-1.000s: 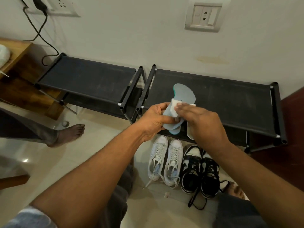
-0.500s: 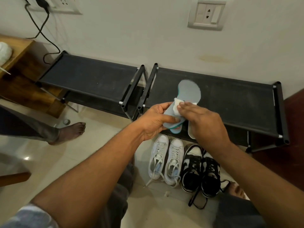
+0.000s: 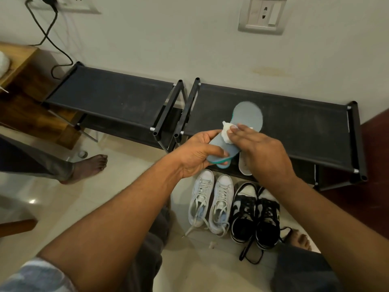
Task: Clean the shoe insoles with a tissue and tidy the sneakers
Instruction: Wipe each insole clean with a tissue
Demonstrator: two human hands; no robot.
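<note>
Down on the pale tiled floor (image 3: 52, 207), two black shoe racks stand side by side against the wall, and the right-hand rack (image 3: 305, 131) is where the work is. On the floor just in front of its front edge sit a pair of white sneakers (image 3: 211, 202) and, touching them on the right, a pair of black-and-white sneakers (image 3: 255, 216), toes toward the rack, laces loose, likely parked there to take their insoles once wiped. Up above them, the left hand (image 3: 197, 152) has its grip closed around the heel end of a grey insole (image 3: 248, 118), thumb on top, fingers curled under the teal edge, holding it in the air over the rack's front edge so the top face looks up. That looks like a steadying hold, giving the other hand something firm to push against. The right hand (image 3: 263, 152) lies flat, fingers straight, pressing down instead of clasping. A second, white insole (image 3: 244, 167) peeks out beneath it; what it rests on I cannot tell. Smallest of all, the crumpled white tissue (image 3: 226, 133) is pinned under those fingertips on the insole's middle.
</note>
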